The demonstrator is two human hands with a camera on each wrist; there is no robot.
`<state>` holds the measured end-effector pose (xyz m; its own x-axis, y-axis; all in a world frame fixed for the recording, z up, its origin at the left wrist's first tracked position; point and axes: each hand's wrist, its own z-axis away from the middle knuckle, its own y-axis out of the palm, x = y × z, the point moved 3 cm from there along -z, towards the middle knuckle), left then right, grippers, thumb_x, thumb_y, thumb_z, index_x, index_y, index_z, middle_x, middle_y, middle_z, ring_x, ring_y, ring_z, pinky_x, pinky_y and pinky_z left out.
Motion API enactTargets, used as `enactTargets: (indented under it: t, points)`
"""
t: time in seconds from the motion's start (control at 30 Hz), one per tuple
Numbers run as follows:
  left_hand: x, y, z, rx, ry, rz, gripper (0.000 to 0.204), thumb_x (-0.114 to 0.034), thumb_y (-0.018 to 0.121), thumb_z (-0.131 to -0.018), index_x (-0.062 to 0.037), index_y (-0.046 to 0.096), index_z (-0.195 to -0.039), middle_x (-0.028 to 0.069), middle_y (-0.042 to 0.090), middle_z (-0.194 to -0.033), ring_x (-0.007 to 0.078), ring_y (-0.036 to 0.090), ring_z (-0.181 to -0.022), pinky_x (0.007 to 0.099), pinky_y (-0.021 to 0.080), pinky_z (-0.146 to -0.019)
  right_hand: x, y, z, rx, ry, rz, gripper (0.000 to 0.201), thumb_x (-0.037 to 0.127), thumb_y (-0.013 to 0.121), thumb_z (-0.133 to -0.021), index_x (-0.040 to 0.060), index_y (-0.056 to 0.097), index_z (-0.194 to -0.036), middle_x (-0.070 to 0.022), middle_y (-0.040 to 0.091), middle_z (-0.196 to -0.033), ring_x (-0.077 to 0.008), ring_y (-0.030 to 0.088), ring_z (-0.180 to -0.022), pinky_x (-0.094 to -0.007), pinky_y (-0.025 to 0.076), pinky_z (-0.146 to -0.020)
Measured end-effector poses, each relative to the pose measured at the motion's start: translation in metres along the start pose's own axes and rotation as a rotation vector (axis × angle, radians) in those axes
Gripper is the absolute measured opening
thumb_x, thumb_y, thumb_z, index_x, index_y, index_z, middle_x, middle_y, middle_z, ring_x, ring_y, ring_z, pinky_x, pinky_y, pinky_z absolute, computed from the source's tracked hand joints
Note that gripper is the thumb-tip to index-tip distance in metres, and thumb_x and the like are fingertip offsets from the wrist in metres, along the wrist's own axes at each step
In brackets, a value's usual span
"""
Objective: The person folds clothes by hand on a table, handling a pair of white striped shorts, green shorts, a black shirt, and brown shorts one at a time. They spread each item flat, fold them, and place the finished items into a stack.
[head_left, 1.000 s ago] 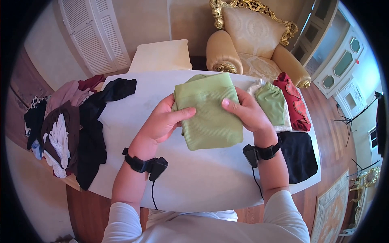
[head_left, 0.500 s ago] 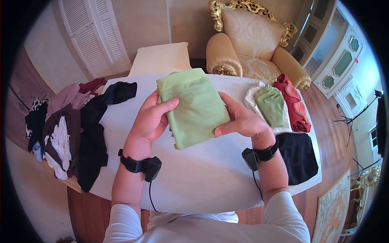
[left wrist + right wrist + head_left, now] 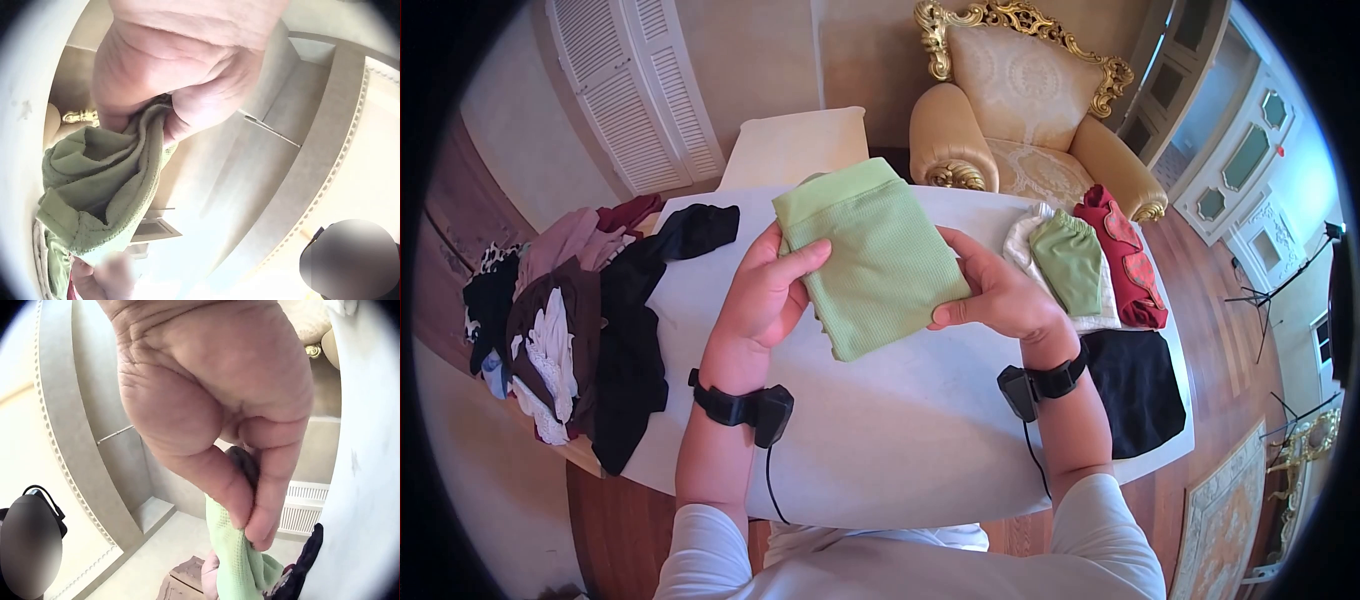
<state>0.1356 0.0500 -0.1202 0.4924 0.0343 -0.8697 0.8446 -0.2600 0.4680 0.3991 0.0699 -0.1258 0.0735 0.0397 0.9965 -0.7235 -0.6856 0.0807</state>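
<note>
A folded light green ribbed garment is held up above the white table, tilted, its banded edge at the upper left. The left hand grips its left side, thumb on the front and fingers behind. At its lower right corner the right hand pinches it between thumb and fingers. Layered folds of the green cloth hang from the left hand in the left wrist view. The right wrist view has the right hand with thumb and fingers closed on the green fabric.
Mixed clothes lie heaped at the table's left, beside a black garment. On the right are small green shorts on white cloth, a red garment and a folded black cloth. An armchair stands behind the white table.
The green garment has moved left and tilted, with the left hand shifting left too. My right hand has gone from the garment's upper right side to its lower right corner.
</note>
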Motion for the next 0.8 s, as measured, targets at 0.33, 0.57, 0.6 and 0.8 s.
enactTargets:
  t: [0.33,0.57,0.6,0.8]
  points:
    - [0.0,-0.009,-0.003,-0.041,0.03,0.022,0.052,-0.006,0.063,-0.102,0.001,0.046,-0.151,0.0122,0.061,-0.143,0.0236,0.063,-0.129,0.0399,0.049,-0.112,0.002,0.0,0.002,0.031,-0.051,0.017,0.09,-0.015,0.061,-0.093,0.0082,0.018,-0.169,-0.0138,0.06,-0.144,-0.0218,0.061,-0.131,-0.0395,0.055,-0.105]
    - [0.001,-0.002,-0.002,-0.123,0.073,0.068,0.049,-0.006,0.063,-0.103,-0.001,0.047,-0.149,0.0118,0.062,-0.141,0.0231,0.063,-0.129,0.0393,0.051,-0.111,-0.003,0.008,-0.009,-0.117,-0.287,0.209,0.07,-0.007,0.058,-0.101,0.0016,0.029,-0.164,-0.0118,0.058,-0.146,-0.0182,0.06,-0.131,-0.0372,0.053,-0.108]
    - [0.001,-0.001,-0.002,-0.124,0.079,0.072,0.049,-0.006,0.063,-0.103,-0.0011,0.047,-0.149,0.0118,0.062,-0.141,0.0231,0.063,-0.129,0.0394,0.051,-0.111,-0.005,0.009,-0.01,-0.154,-0.326,0.245,0.068,-0.008,0.057,-0.1,0.0017,0.032,-0.162,-0.0122,0.061,-0.14,-0.0184,0.063,-0.125,-0.0362,0.055,-0.104]
    - [0.005,-0.001,-0.003,-0.113,0.09,0.093,0.048,-0.007,0.063,-0.103,-0.0018,0.047,-0.148,0.0117,0.062,-0.14,0.0232,0.063,-0.129,0.0401,0.052,-0.11,-0.008,0.014,-0.013,-0.324,-0.38,0.265,0.056,-0.007,0.052,-0.102,-0.0014,0.039,-0.157,-0.0135,0.068,-0.126,-0.0189,0.071,-0.108,-0.0347,0.06,-0.094]
